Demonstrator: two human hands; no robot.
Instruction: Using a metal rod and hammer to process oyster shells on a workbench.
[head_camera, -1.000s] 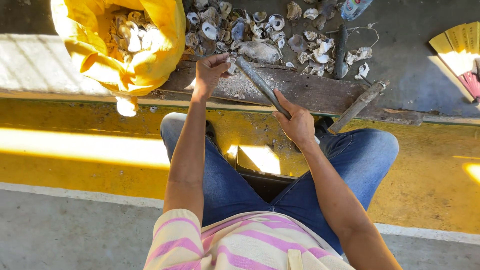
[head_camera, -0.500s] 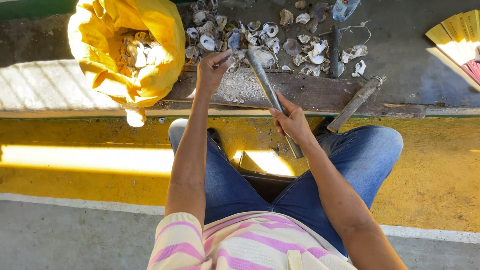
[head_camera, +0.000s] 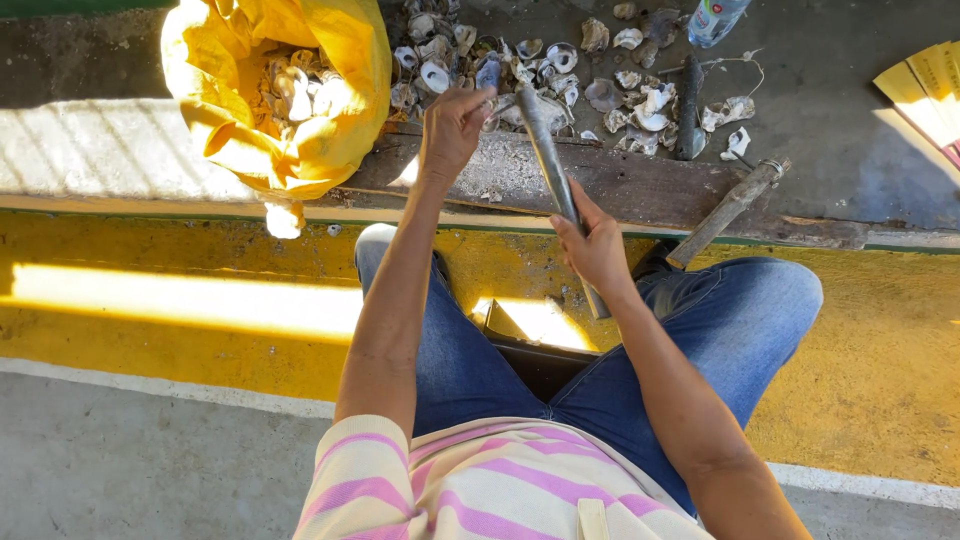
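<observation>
Concrete ground: two hands (head_camera: 455, 125) (head_camera: 595, 245), one metal bar (head_camera: 550, 170).

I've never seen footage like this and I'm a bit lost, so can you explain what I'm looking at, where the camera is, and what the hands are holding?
There is no machine here, just a person working with bare hands. The camera sits on the person's head and looks down, so you see their striped shirt, blue jeans and both arms from above.

The right hand grips a long grey metal rod, tilted so its far end points at the work. The left hand reaches forward and holds a shell at the edge of a worn wooden plank.

Beyond the plank lies a pile of shells on dark ground. To the left stands an open yellow sack with more shells inside. A second tool with a wooden handle leans by the right knee.
</observation>
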